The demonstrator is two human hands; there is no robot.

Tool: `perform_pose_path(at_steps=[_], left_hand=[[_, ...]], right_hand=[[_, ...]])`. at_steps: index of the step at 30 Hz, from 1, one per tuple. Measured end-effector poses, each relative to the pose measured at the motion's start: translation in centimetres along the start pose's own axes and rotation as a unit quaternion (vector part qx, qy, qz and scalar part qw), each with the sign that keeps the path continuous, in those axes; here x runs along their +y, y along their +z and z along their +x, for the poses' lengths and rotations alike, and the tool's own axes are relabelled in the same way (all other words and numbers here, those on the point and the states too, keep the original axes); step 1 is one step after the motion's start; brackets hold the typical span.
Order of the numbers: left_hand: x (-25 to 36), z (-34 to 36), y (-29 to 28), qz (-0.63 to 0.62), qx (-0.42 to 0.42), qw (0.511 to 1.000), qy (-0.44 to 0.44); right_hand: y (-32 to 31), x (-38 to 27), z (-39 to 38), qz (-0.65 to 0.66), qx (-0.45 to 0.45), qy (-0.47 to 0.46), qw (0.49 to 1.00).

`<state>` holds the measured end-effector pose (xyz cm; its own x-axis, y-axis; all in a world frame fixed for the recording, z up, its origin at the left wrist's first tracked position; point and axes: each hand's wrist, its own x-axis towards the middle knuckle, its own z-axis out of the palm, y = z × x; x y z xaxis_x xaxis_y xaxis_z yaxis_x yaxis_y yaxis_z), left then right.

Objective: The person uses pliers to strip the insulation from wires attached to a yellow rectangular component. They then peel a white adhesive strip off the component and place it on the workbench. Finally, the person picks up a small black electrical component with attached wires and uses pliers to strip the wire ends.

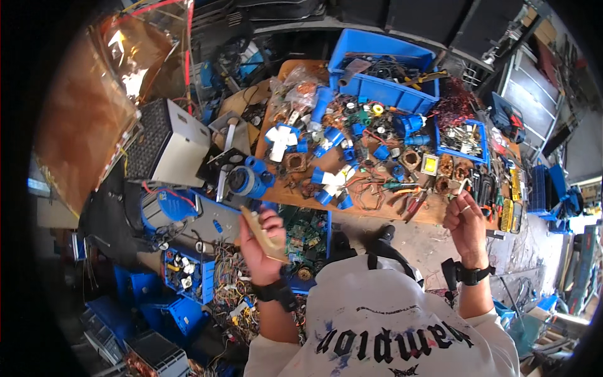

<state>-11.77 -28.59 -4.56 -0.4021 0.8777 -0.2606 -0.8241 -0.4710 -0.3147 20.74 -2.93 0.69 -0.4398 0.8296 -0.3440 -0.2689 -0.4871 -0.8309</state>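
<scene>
My left hand (260, 249) is raised to the left of my body, closed around a tan, flat piece with a curved edge (256, 231); its exact kind does not show. On the right, near the table's front edge, my right hand (465, 221) pinches a small, pale, bent rod (463, 186) that looks L-shaped. Pliers (414, 206) with red handles lie on the wooden table (370, 215) left of that hand. Ring-shaped copper windings (444, 184) sit just beyond its fingertips. Nearest my left hand stands a round blue-and-grey motor-like part (245, 182).
A large blue bin (389, 93) with cables stands at the table's back. White-and-blue pipe fittings (333, 182) crowd the table. A small blue tray (462, 139) holds metal parts. Circuit boards fill a blue crate (328, 232) below. Tangled wires (235, 276) lie at lower left.
</scene>
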Motion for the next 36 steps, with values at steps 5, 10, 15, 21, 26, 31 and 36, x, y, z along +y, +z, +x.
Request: perform_pose_path(at_steps=[5, 10, 15, 21, 26, 31, 36], left_hand=[[-3.2, 1.4, 1.6, 0.059, -0.047, 0.997, -0.023], [-5.3, 1.8, 2.6, 0.106, -0.073, 0.991, -0.029], [-6.5, 2.4, 2.8, 0.136, -0.065, 0.988, -0.02], [-7.4, 2.8, 3.3, 0.136, -0.046, 0.99, -0.015], [-5.4, 2.1, 3.3, 0.118, -0.051, 0.991, 0.035], [-2.9, 1.1, 1.8, 0.131, -0.05, 0.987, 0.073], [-2.0, 0.7, 0.6, 0.124, -0.028, 0.988, 0.089]], right_hand=[[0.5, -0.1, -0.6, -0.015, 0.012, -0.022, 1.0], [-0.5, -0.4, -0.9, -0.008, -0.01, -0.027, 1.0], [-0.4, -0.7, -1.2, 0.002, -0.011, -0.04, 0.999], [-1.2, -0.9, -1.6, 0.016, -0.016, -0.045, 0.999], [-2.0, -1.2, -2.4, 0.015, 0.019, -0.051, 0.998], [-2.4, -1.5, -2.9, 0.018, 0.043, -0.055, 0.997], [-2.5, -1.2, -3.1, 0.035, 0.038, -0.046, 0.998]])
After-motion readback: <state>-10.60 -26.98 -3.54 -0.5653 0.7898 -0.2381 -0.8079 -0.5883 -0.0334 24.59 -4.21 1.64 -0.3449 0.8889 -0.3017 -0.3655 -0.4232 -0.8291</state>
